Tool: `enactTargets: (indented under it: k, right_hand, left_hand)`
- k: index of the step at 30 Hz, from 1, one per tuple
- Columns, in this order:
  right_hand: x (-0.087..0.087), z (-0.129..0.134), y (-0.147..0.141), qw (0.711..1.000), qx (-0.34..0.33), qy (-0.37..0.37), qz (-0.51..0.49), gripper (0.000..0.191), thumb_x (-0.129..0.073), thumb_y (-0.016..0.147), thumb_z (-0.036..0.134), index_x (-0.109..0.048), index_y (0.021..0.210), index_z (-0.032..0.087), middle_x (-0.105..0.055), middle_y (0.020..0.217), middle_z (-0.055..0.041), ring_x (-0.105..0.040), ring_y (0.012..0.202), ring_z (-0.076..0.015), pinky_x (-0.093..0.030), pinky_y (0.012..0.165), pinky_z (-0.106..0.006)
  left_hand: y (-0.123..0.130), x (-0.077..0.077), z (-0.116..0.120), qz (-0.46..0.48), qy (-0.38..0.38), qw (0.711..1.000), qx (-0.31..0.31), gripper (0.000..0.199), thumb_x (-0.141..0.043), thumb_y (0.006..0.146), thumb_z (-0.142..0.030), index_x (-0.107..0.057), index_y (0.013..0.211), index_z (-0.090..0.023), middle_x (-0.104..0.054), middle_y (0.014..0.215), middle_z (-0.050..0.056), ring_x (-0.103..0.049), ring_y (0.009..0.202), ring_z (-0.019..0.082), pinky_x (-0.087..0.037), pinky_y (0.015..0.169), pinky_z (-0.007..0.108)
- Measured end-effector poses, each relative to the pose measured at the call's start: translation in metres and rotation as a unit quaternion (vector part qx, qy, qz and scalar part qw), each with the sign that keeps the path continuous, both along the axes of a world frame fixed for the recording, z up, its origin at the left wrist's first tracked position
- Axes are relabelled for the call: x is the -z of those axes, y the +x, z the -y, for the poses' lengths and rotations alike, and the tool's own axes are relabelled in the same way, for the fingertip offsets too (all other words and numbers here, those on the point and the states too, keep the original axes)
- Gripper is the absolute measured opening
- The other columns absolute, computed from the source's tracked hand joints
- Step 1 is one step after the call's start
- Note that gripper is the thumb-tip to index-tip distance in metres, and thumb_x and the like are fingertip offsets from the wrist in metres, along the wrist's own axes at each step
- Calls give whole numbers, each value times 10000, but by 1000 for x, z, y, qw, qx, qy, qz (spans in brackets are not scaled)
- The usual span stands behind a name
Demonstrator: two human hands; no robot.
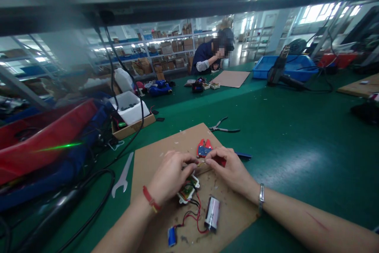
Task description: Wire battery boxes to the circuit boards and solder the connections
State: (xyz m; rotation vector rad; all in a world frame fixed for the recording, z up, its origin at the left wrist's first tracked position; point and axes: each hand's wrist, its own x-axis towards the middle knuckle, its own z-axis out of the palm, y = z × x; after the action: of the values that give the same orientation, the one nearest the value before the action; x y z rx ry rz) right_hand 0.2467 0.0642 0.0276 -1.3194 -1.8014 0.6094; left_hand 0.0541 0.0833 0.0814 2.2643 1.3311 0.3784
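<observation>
My left hand and my right hand meet over a cardboard sheet, fingertips pinched on a thin yellowish wire between them. Below my left hand lies a green circuit board in a white frame, partly covered by the fingers. Red and black leads run from it to a battery pack with a pale label and a small blue plug-like part. Behind my right hand rests a crimping tool with a red and blue head; the hand partly hides its handles.
Pliers lie beyond the cardboard, and a wrench to its left. A red bin, a white foam box and black cables stand left. A heat gun leans by a blue tray. Another person sits across the bench.
</observation>
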Motion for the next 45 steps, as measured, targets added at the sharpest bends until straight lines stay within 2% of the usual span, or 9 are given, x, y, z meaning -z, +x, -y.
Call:
enactTargets:
  k: [3,10,15,20,25,29,36,40,45]
  right_hand:
    - [1,0,1,1000,-2,5,-6,70,-631,852,271,-660,797,238,-681,821,32,-591,821,-167,-344,796,-341]
    - [5,-3,2,999,-6,6,-34,86,-644,841,289,-689,785,243,-702,825,12,-610,831,-183,-372,791,-342]
    - [6,-3,1,999,-2,8,-33,61,-670,822,279,-688,771,251,-701,813,26,-611,825,-181,-361,799,-342]
    - [5,-3,0,1000,0,12,-20,55,-645,831,242,-674,784,238,-684,795,24,-596,800,-173,-362,778,-333]
    - [4,-2,0,1000,-5,13,1,69,-612,840,227,-645,780,223,-667,789,19,-582,791,-175,-351,783,-341]
    - [6,0,0,1000,-13,24,1,76,-593,855,263,-641,808,228,-670,826,9,-577,828,-182,-352,794,-346]
    - [8,0,-3,1000,1,21,-15,85,-613,861,295,-660,817,239,-681,821,7,-586,828,-187,-361,783,-339]
    - [9,1,-4,999,-3,15,-49,85,-618,862,303,-659,917,252,-685,890,4,-600,848,-183,-401,790,-332]
    - [10,1,-4,998,-23,15,-61,120,-600,875,312,-662,959,254,-686,916,-9,-610,869,-186,-439,802,-334]
  left_hand:
    - [5,3,2,33,10,999,-10,198,-522,854,-295,-715,870,-253,-724,892,12,-630,854,210,-412,772,312]
    - [8,10,2,92,-28,994,-57,217,-507,860,-316,-688,777,-231,-708,780,-4,-631,741,172,-406,666,261]
    - [10,11,4,90,-28,995,-40,225,-512,857,-314,-688,744,-233,-698,742,-9,-623,708,163,-392,647,252]
    - [12,9,8,76,-13,997,-15,208,-508,864,-283,-704,807,-244,-708,769,-7,-625,718,166,-386,646,256]
    - [15,12,10,89,23,996,0,186,-532,871,-300,-709,915,-263,-722,886,7,-637,816,190,-405,759,297]
    - [18,16,11,95,36,995,-18,134,-565,850,-259,-698,857,-248,-711,869,1,-622,826,188,-394,778,306]
    - [21,16,12,81,58,994,-35,158,-527,852,-256,-667,789,-222,-686,811,12,-593,806,192,-367,771,308]
    - [21,16,12,94,27,994,-41,194,-493,873,-275,-658,787,-221,-683,821,8,-593,805,188,-366,736,292]
    - [18,19,11,134,-59,988,-40,233,-454,882,-296,-653,799,-209,-664,776,8,-586,754,175,-379,653,263]
